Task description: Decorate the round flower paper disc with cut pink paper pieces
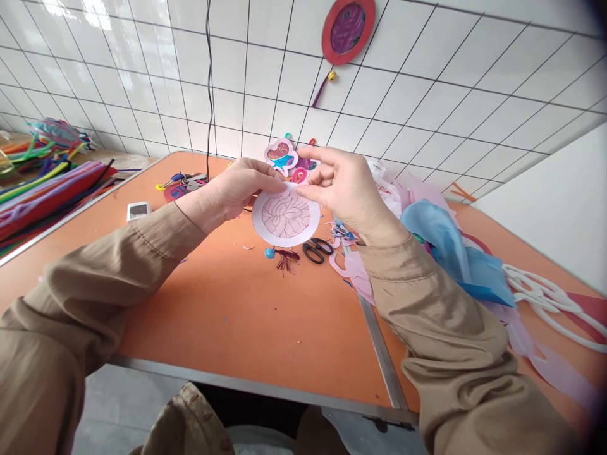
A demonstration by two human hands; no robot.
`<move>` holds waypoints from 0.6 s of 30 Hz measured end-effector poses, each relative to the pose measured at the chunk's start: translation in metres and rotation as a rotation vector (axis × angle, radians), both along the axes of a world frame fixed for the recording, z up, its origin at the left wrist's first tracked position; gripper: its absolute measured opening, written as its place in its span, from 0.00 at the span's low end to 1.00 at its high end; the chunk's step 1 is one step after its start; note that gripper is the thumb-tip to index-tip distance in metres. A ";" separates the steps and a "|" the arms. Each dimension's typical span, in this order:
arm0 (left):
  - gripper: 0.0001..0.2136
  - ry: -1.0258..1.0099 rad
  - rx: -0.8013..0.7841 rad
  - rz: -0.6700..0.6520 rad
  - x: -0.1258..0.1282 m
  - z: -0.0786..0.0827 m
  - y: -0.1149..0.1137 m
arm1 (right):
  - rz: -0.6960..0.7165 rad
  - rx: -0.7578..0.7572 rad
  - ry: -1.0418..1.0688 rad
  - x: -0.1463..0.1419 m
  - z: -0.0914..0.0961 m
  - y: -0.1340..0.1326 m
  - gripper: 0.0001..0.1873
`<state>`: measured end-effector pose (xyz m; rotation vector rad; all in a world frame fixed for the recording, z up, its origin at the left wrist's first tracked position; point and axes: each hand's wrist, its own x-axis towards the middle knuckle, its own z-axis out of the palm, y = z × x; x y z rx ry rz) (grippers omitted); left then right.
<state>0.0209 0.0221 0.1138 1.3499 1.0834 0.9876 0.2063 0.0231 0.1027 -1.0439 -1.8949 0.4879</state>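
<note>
A round paper ornament (286, 218), white-rimmed with a flower line drawing on a pale pink middle, hangs upright above the orange table. My left hand (241, 186) pinches its upper left edge between thumb and fingers. At the top right, the thumb and fingers of my right hand (337, 186) close on the edge near a pink loop (299, 175). From the ornament's lower edge hang a blue bead (270, 253) and a dark red tassel (287, 258). The fingertips partly cover the top of the ornament.
Black-handled scissors (317, 251) lie beside paper scraps (353, 268). Finished-looking paper ornaments (281, 155) rest by the tiled wall, where a red-rimmed round ornament (348, 30) hangs. Blue cloth (441, 243) and white cord (545, 294) lie right; colourful fuzzy stems (52, 196) and a small white device (138, 211) left.
</note>
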 end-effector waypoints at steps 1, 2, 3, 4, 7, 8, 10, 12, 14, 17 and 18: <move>0.07 0.002 -0.001 0.001 0.000 0.000 0.000 | 0.002 0.004 0.002 0.000 0.000 0.000 0.28; 0.07 0.003 0.001 -0.001 0.000 0.001 -0.001 | 0.002 0.008 0.002 0.000 0.000 0.000 0.28; 0.07 0.001 0.003 -0.004 0.000 0.001 -0.001 | 0.000 0.012 -0.001 0.000 0.000 0.000 0.28; 0.07 -0.003 0.006 -0.004 0.000 0.001 -0.002 | -0.004 0.017 -0.005 0.000 -0.001 -0.001 0.27; 0.08 -0.018 0.017 0.005 0.000 0.000 -0.002 | -0.013 0.029 -0.019 0.000 -0.001 -0.001 0.27; 0.08 -0.023 0.023 0.007 0.000 0.000 -0.002 | -0.012 0.032 -0.020 0.001 -0.001 0.000 0.27; 0.08 -0.024 0.039 0.003 0.000 -0.002 -0.001 | -0.010 0.040 -0.024 0.001 -0.001 0.000 0.27; 0.09 -0.019 0.053 -0.002 0.000 -0.002 0.000 | -0.014 0.055 -0.034 0.002 -0.001 0.001 0.26; 0.09 -0.017 0.069 -0.007 -0.001 -0.003 0.000 | -0.024 0.077 -0.049 0.002 -0.002 0.003 0.26; 0.08 -0.020 0.103 -0.010 0.000 -0.004 0.000 | -0.040 0.093 -0.068 0.002 -0.002 0.004 0.25; 0.08 -0.018 0.114 -0.008 0.000 -0.004 0.000 | -0.042 0.094 -0.069 0.002 -0.002 0.004 0.25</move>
